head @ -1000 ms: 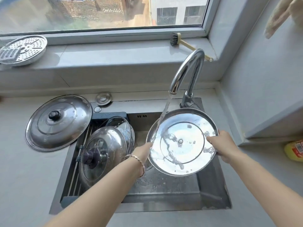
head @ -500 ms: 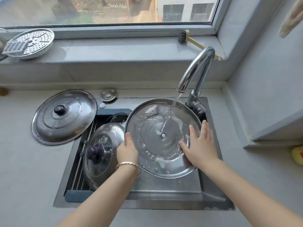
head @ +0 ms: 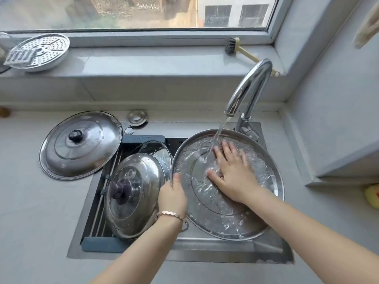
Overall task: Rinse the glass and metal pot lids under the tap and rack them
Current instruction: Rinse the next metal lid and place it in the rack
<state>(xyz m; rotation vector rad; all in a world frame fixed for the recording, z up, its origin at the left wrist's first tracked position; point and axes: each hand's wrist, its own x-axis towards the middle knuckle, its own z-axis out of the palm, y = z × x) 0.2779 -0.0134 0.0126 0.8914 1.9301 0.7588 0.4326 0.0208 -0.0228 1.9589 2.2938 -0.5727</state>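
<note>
Right grip [head: 231,177] slid flat onto lid [head: 215,214]; left grip [head: 173,197] pinches rim [head: 280,181], fingers probably beneath

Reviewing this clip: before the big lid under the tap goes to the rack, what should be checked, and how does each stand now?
1. Water from the tap hits the inner face of the big lid: ok.
2. The left hand grips the rim: ok.
3. The right hand has a hold for lifting: not ok, it lies flat inside.
4. Outer face rinsed: cannot tell, it faces away.
5. Free slot in the rack: cannot tell; the knobbed lid and glass lid fill the visible part.
</note>
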